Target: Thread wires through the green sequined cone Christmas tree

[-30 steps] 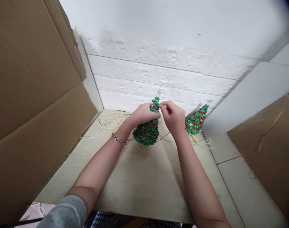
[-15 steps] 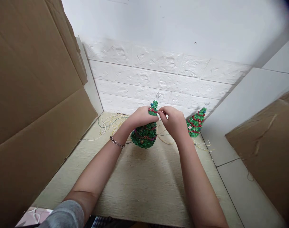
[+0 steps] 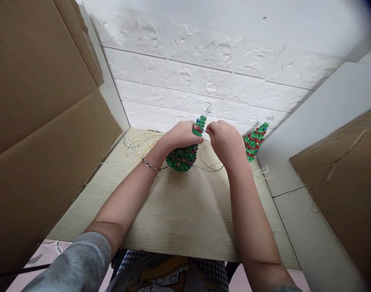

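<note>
A small green beaded Christmas tree [image 3: 182, 156] with red garland stands at the back of the pale wooden tabletop [image 3: 179, 211]. My left hand [image 3: 181, 136], with a bracelet on its wrist, is wrapped round the tree's upper part. My right hand [image 3: 225, 142] is closed in a pinch beside the treetop, on something too small to name. A second decorated green tree [image 3: 255, 142] stands to the right, partly hidden behind my right hand.
Loose thin wires [image 3: 139, 144] lie at the back left and more [image 3: 261, 172] by the second tree. A large cardboard sheet [image 3: 42, 121] walls the left, another [image 3: 344, 174] the right. A white brick-pattern wall [image 3: 203, 77] closes the back.
The view has tilted down, so hands and trees sit higher in frame and my lap shows. Both hands stay at the treetop in the same grip.
</note>
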The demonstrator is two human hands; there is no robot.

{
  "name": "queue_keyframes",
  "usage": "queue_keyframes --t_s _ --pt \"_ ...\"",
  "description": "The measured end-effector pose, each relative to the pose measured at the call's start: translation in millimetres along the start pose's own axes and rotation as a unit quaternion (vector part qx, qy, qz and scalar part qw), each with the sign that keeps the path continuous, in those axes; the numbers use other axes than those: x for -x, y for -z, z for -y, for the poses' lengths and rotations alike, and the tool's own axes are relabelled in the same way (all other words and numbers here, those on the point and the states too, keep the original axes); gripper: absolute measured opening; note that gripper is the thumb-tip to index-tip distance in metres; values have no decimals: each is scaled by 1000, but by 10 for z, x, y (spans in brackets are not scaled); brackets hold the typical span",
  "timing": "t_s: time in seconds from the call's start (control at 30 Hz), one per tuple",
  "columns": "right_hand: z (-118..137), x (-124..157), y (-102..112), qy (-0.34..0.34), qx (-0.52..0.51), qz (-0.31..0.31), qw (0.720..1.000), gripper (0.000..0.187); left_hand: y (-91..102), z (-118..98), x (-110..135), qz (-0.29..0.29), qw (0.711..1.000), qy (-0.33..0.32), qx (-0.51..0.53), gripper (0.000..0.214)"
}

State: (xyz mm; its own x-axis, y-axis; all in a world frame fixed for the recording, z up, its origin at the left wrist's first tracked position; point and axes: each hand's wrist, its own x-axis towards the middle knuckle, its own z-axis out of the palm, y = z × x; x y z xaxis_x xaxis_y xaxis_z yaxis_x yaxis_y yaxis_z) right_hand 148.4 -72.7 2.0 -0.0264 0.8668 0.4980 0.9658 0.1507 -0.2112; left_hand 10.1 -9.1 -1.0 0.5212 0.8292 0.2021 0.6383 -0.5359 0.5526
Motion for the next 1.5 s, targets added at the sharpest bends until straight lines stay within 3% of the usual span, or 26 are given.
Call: queue_keyframes --t_s 0.13,0.57,0.7,1.2,1.5 --pt "-28 -19 -21 19 -21 -12 1000 19 -9 -8 -7 12 1000 -8 -21 16" --pt "-21 -54 -44 -29 -115 -35 992 11 3 -10 12 15 1000 -12 -8 17" --pt "-38 -72 -31 -5 -162 -16 987 14 4 7 6 18 1000 -17 -8 16" --pt "-66 -35 76 -34 -286 -24 957 30 1 2 13 34 999 -12 8 15" --pt "-94 -55 -11 -27 -266 -49 962 30 28 -22 28 42 999 -12 -1 18"
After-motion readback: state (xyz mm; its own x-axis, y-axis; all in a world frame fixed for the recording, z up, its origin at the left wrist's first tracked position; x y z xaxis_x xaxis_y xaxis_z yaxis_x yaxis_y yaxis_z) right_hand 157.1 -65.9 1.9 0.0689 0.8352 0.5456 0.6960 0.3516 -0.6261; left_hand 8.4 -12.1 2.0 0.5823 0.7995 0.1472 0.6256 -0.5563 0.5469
